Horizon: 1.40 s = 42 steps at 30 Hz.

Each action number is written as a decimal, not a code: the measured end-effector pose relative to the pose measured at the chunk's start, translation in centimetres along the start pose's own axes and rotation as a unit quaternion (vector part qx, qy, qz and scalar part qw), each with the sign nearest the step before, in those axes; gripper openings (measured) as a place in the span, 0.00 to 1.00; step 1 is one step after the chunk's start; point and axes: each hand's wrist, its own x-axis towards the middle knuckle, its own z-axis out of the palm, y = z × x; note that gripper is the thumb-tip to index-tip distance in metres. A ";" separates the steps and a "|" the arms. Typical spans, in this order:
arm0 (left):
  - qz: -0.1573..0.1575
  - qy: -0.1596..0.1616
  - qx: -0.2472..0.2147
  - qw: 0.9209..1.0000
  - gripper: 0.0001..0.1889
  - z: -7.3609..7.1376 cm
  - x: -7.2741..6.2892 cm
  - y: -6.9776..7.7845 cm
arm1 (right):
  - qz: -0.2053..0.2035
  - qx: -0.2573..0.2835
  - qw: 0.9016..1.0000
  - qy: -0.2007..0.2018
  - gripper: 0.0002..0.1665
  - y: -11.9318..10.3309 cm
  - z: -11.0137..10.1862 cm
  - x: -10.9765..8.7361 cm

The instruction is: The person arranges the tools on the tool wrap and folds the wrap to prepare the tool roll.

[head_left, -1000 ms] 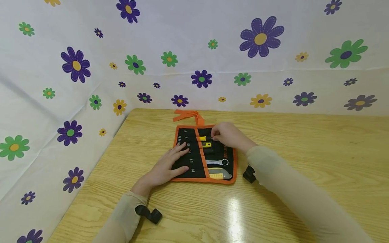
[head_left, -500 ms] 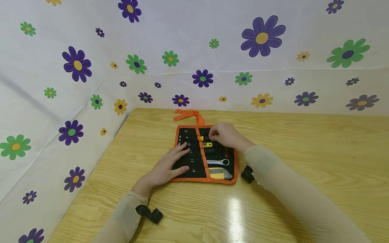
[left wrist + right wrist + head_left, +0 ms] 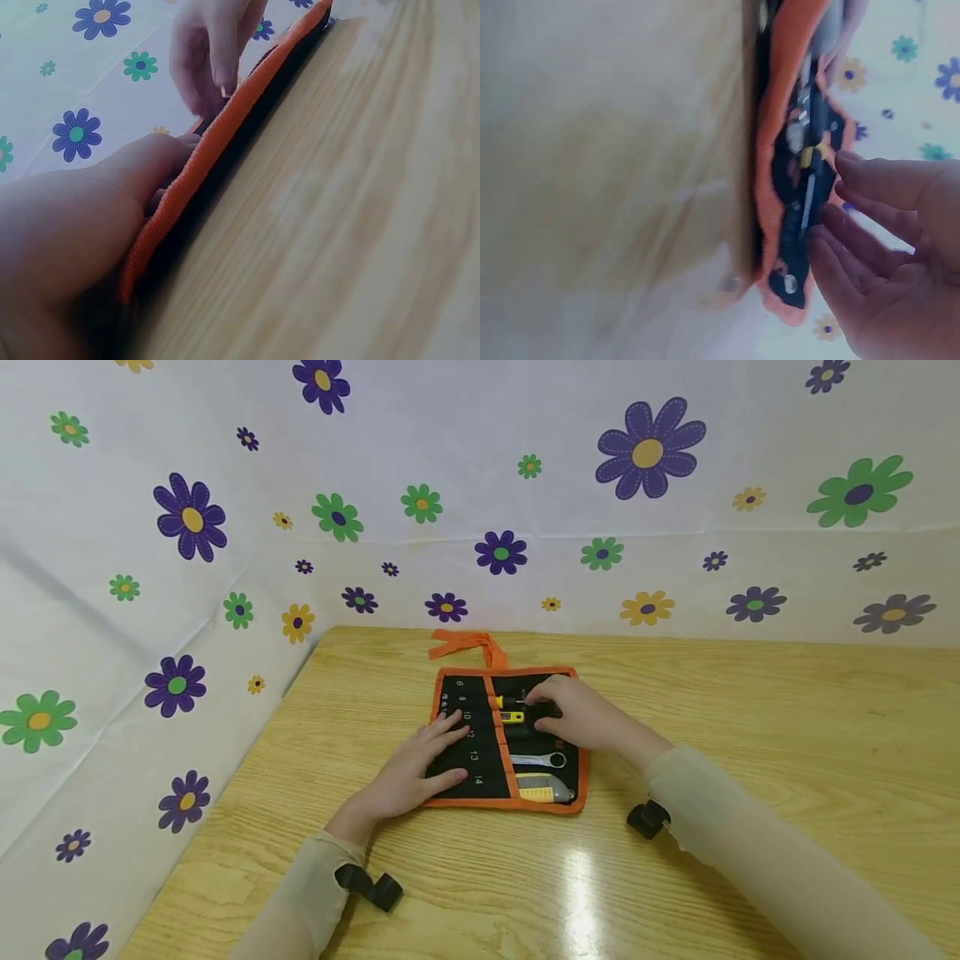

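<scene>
A black tool roll (image 3: 487, 760) with orange edging lies unfolded on the table, numbers printed along its pocket flap. My left hand (image 3: 408, 772) rests on the flap with its fingers spread. Over the upper right part hovers my right hand (image 3: 585, 714), thumb and fingers apart with nothing between them. Close to its fingertips is a screwdriver (image 3: 509, 702) with a yellow and black handle; its thin shaft shows in the right wrist view. Below it in the pockets sit a yellow tool (image 3: 513, 717) with a hole in its end, a combination wrench (image 3: 538, 761) and a yellow-grey utility knife (image 3: 545, 789).
An orange tie strap (image 3: 468, 643) trails from the roll's far edge. The wooden table (image 3: 720, 710) meets a white flower-printed cloth (image 3: 555, 527) at the back and left. A black camera strap (image 3: 369, 887) hangs at the left wrist, another camera (image 3: 648, 818) at the right.
The right hand has let go of the screwdriver, spreading its thumb and fingers and shifting slightly right and toward the body. The left hand stays where it was.
</scene>
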 end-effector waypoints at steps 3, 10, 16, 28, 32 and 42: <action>0.002 0.002 0.002 1.000 0.33 0.0 0.0 0.0 | -0.025 -0.010 1.000 0.016 0.18 -0.4 -0.1 -1.5; -0.001 0.004 0.002 1.000 0.33 0.1 0.1 -0.2 | -0.069 -0.015 0.996 -0.047 0.24 -1.0 0.3 -4.3; -0.003 0.006 -0.003 1.000 0.33 0.1 0.0 -0.3 | -0.095 -0.051 0.991 -0.082 0.38 -1.1 0.9 -5.6; -0.006 0.008 -0.003 1.000 0.32 0.0 0.0 0.0 | -0.153 -0.124 0.978 -0.075 0.26 -2.1 1.6 -5.6; -0.010 0.013 -0.016 1.000 0.32 0.1 0.0 -0.1 | -0.156 -0.120 0.979 -0.062 0.17 -2.2 1.6 -5.6; -0.061 0.076 -0.163 0.982 0.21 0.1 0.0 -0.1 | -0.104 -0.056 0.991 -0.057 0.12 -1.8 1.5 -5.7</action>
